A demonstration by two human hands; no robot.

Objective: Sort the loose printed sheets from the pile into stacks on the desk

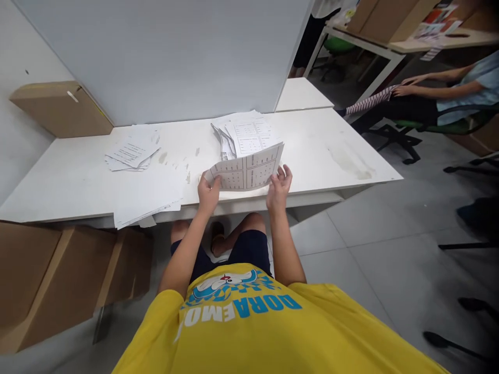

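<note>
Two hands, left (208, 194) and right (279, 188), grip opposite side edges of a printed sheet (249, 171), held tilted; both forearms reach forward, fingers curled.

Printed sheet (249, 170), slightly curved, tilted above the white table's edge (312, 191).

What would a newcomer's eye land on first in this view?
Probably the bright yellow shirt filling the bottom of the view, its cartoon print upside down. Next, the printed sheet held between both hands, left and right, at the white table's near edge. Behind it stands a big grey panel.
</note>
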